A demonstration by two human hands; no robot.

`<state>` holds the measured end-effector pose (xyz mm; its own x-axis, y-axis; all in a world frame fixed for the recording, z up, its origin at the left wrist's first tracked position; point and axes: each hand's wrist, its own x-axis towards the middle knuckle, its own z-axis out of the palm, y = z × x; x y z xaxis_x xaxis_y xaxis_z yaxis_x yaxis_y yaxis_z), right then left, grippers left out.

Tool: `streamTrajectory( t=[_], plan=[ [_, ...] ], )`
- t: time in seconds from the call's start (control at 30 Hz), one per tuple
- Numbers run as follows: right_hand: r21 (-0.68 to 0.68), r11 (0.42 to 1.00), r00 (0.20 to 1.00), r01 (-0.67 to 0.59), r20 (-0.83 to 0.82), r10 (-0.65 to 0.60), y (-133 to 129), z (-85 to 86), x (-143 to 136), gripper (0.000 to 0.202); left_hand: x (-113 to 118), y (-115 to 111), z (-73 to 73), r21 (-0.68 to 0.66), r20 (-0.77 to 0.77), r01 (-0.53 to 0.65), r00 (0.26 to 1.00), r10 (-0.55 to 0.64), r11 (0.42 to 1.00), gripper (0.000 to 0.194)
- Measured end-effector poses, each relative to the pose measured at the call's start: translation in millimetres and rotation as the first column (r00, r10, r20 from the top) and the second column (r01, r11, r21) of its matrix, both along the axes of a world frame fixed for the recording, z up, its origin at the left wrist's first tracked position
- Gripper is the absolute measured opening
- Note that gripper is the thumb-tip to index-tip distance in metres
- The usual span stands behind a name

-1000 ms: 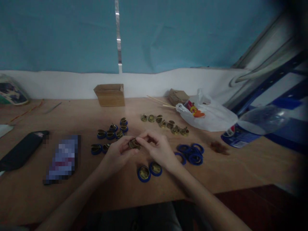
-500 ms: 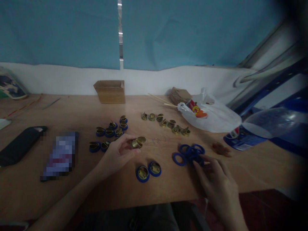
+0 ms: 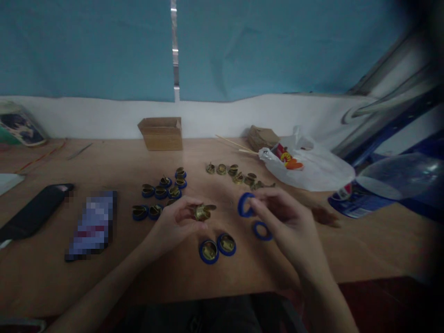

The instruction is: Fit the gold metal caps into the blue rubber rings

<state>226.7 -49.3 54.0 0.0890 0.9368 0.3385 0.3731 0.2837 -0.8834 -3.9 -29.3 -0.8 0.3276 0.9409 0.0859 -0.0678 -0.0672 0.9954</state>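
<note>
Between its thumb and fingers, my left hand (image 3: 176, 223) grips a brass-coloured metal piece (image 3: 202, 212) with a raised flap. My right hand (image 3: 287, 217) pinches a blue ring (image 3: 245, 205) by its right edge, above the table and apart from the metal piece. Another blue ring (image 3: 262, 231) lies under the right hand, which hides what is behind it. Two brass pieces set in blue rings, one at left (image 3: 209, 251) and one at right (image 3: 226, 243), lie nearer the table's front edge. Several more ringed pieces (image 3: 161, 192) sit beyond my left hand.
Several brass pieces without rings (image 3: 237, 177) form a curved row behind. Around them are a cardboard box (image 3: 163, 138), a white plastic bag (image 3: 322, 166), a blue-labelled bottle (image 3: 357, 199), a black case (image 3: 36, 210) and a blurred packet (image 3: 92, 224).
My right hand has lifted a blue ring from the ring pile and moved it left and up toward my left hand. My left hand still holds the brass piece. The view has shifted slightly.
</note>
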Motion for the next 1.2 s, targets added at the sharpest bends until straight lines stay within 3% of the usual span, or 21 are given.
streamTrajectory(
  t=[0.1,0.23,0.37,0.47,0.63,0.87,1.03,1.2],
  plan=[
    [-0.062,0.947,0.946,-0.316,0.062,0.32,27.2,6.4,-27.6,0.015,-1.8,1.6,1.5,-0.01,0.077,-0.005,0.997,0.006,1.0,0.042],
    [-0.071,0.891,0.877,-0.448,0.158,0.454,55.9,-9.8,-45.7,0.014,-3.9,6.5,3.9,-0.076,0.214,-0.063,0.974,0.078,0.995,0.05],
    [-0.021,0.904,0.894,-0.427,0.138,0.426,59.2,-26.5,-53.8,0.014,-4.7,9.6,3.6,-0.146,0.262,-0.094,0.956,0.13,0.985,0.039],
    [0.027,0.929,0.917,-0.368,0.174,0.358,49.7,-29.0,-56.8,0.017,-4.4,9.4,3.3,-0.165,0.252,-0.119,0.955,0.158,0.979,0.036],
    [0.007,0.913,0.9,-0.409,0.169,0.402,39.0,-30.1,-56.6,0.02,-3.6,9.6,5.2,-0.179,0.2,-0.137,0.965,0.173,0.974,0.033],
    [0.117,0.891,0.861,-0.438,0.339,0.378,41.4,-35.0,-53.6,0.024,-6.3,9.4,5.8,-0.169,0.142,-0.029,0.988,0.053,0.985,0.032],
    [0.125,0.87,0.802,-0.477,0.467,0.373,40.8,-38.9,-49.5,0.04,-10.0,5.0,7.2,-0.174,0.086,-0.01,0.996,0.026,0.985,0.032],
    [0.107,0.845,0.819,-0.524,0.336,0.465,41.3,-31.5,-46.3,0.042,-10.3,3.3,5.4,-0.217,0.132,-0.029,0.99,0.059,0.976,0.03]
  ],
)
